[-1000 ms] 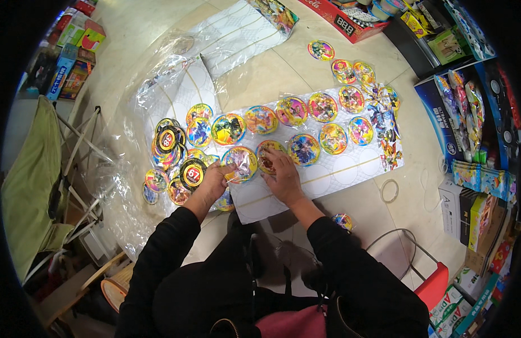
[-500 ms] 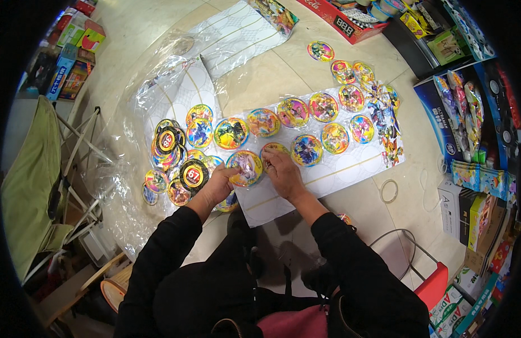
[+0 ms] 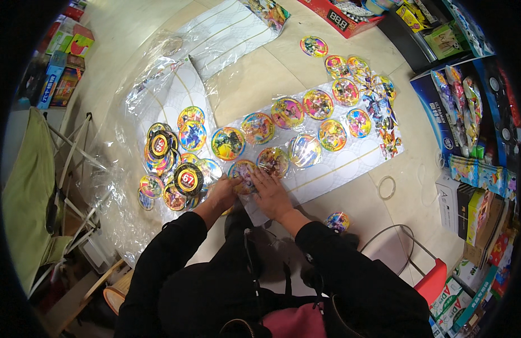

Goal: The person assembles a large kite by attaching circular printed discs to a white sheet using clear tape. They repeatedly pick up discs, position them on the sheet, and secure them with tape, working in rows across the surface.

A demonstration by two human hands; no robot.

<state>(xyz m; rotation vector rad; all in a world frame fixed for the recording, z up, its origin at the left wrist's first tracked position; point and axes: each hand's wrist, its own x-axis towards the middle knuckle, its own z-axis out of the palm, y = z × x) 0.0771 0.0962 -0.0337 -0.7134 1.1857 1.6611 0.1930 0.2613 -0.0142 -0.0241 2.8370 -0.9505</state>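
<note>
Colourful round cards lie in two rows on a white sheet (image 3: 322,173) printed with circles, under clear plastic film. My left hand (image 3: 222,194) has its fingers curled together at the left edge of the nearest-left round card (image 3: 244,172). Beside it, my right hand (image 3: 273,196) lies with outstretched fingers on that card's right side and the film. Just above my right fingertips is another round card (image 3: 273,161). Left of my left hand, a loose pile of round cards includes a black-backed one (image 3: 188,178).
A second white sheet (image 3: 232,34) lies farther off, and crumpled clear film (image 3: 111,194) spreads at the left. A folding frame with green cloth (image 3: 27,191) stands at far left. Packaged goods (image 3: 463,112) and a red chair part (image 3: 431,284) are on the right.
My right hand has moved left and nearer, from the neighbouring card onto the one by my left hand, its fingers now flatter. My left hand stays at that card's edge.
</note>
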